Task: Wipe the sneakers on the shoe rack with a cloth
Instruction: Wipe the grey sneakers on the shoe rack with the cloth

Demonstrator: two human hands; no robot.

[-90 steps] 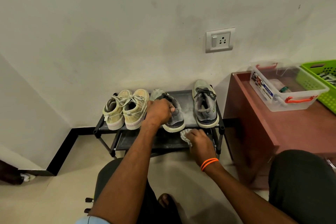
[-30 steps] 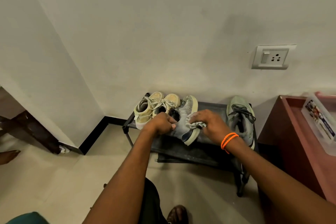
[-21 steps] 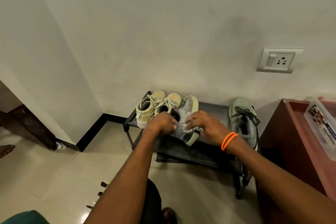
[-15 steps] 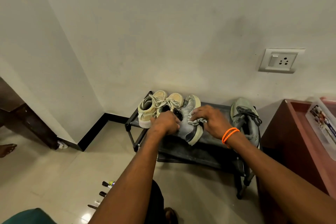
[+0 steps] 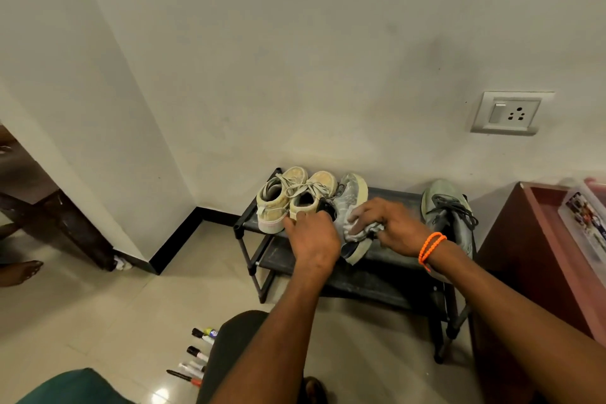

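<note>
A: Where are we standing on the black shoe rack [image 5: 398,197]?

B: We are working on the left grey sneaker [image 5: 352,207], tipped onto its side on the top shelf, just beside the beige pair [image 5: 295,198].

A: And our hands?

B: Our left hand [image 5: 311,239] is curling around its heel end, steadying it. Our right hand [image 5: 393,226] is pinching the small cloth [image 5: 362,228] and pressing it against the sneaker's side.

A: What is remaining?

B: We are judging ourselves partway: the right grey sneaker [image 5: 447,216] is sitting untouched well apart, and we cannot tell whether the beige pair is already wiped.
</note>
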